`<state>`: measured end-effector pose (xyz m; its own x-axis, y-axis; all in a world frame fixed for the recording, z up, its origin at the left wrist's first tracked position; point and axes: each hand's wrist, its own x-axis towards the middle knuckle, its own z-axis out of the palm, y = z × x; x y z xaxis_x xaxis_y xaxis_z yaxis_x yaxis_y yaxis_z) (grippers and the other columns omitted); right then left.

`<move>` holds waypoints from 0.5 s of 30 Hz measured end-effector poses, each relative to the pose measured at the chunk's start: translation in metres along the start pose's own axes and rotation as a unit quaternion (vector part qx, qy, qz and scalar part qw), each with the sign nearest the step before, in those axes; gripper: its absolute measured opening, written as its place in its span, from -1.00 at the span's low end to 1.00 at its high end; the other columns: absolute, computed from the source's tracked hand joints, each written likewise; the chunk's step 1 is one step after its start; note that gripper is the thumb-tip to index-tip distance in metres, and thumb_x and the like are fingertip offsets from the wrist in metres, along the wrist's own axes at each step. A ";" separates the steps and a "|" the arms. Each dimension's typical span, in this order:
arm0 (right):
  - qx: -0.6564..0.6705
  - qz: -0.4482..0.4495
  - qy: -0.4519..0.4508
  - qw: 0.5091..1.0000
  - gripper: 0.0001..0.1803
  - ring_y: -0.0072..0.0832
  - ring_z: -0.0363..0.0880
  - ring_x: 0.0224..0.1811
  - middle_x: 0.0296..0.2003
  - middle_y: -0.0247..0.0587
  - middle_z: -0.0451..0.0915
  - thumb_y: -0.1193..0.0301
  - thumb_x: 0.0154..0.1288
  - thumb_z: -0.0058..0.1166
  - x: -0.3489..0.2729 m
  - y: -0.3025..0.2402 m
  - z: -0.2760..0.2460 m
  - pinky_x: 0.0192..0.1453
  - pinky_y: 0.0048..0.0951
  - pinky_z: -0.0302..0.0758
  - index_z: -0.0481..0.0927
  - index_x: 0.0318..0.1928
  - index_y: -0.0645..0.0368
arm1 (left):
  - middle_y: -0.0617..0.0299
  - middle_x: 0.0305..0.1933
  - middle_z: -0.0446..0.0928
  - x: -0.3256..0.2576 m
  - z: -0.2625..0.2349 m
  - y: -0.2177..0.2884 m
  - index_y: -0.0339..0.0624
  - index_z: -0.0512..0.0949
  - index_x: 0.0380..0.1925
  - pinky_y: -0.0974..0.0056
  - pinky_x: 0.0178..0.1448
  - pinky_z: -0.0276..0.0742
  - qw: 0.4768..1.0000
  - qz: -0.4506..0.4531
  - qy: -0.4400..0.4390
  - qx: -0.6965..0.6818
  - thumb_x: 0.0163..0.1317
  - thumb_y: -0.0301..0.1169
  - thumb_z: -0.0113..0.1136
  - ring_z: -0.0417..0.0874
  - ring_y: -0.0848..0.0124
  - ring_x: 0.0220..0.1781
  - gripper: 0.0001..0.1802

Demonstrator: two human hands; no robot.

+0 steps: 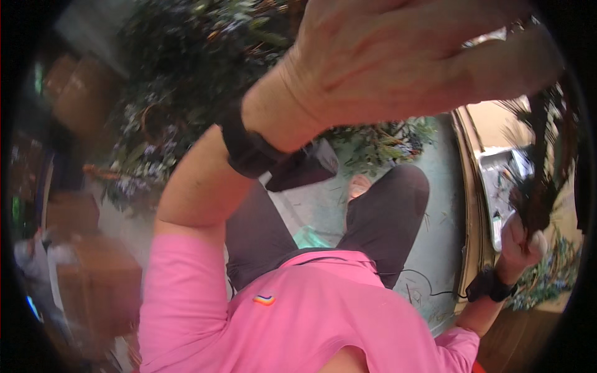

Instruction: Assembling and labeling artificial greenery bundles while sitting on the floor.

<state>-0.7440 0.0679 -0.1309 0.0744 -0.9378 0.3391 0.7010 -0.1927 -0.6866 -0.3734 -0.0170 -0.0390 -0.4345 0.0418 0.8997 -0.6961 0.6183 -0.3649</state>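
Two hands are raised in the head view, each with a black band at the wrist. The left hand fills the upper part of the picture, very close to the camera, seen from its back. Its fingers lie pressed together and stretch toward the right, where their tips reach into the top of a bunch of dark dried foliage. Whether those tips actually pinch the fronds cannot be told, since the tips run into the dark rim of the picture.

The right hand is lower, at the right edge, and is closed in a fist around the base of the same dark bunch; the stems rise out of the top of the fist and the fronds fan upward toward the left hand. So the bunch hangs in the air between the two hands, over the right edge of the scene.

Below, a pink shirt and dark trousers are seen, with a foot on a pale green floor strewn with small cuttings. A large mass of green and purple-flowered plants stands behind the left forearm. At the right, beside the fist, a worktop with a pale tray shows.
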 end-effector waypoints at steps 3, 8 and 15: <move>-0.019 0.131 -0.108 0.985 -0.36 -0.59 0.14 -0.66 -0.41 -0.14 0.40 0.44 -0.02 0.01 0.050 0.041 0.086 -0.65 -0.55 0.14 0.19 0.12 0.42 | 0.17 -0.03 0.42 -0.010 -0.048 -0.016 0.01 0.43 -0.06 -0.09 0.16 0.15 0.990 0.034 -0.075 0.118 -0.05 -0.28 0.19 0.37 0.20 0.07 -0.54; -0.412 0.161 -0.200 0.874 -0.28 -0.65 0.23 -0.78 -0.44 -0.14 0.46 0.35 -0.14 -0.04 0.079 0.071 0.175 -0.75 -0.68 0.17 0.23 0.12 0.42 | 0.20 -0.06 0.39 -0.024 -0.091 -0.037 0.09 0.40 -0.07 -0.17 0.08 0.21 0.951 0.093 -0.151 0.255 0.01 -0.28 0.09 0.36 0.23 0.06 -0.60; -0.421 0.070 -0.561 0.709 -0.82 -0.42 0.42 -0.50 -0.45 -0.13 0.46 0.68 -0.17 0.08 0.126 0.129 0.220 -0.44 -0.55 0.35 0.42 -0.46 0.27 | 0.19 0.07 0.40 -0.137 -0.126 -0.021 -0.15 0.33 0.09 -0.28 0.22 -0.06 0.942 -0.105 -0.245 0.205 -0.25 -0.07 0.27 0.40 0.25 0.09 -0.19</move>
<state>-0.4883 -0.0112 -0.0353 0.9503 -0.2350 0.2041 -0.0051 -0.6673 -0.7448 -0.2268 0.0633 -0.1245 -0.4037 -0.4774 0.7805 -0.9149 0.2124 -0.3433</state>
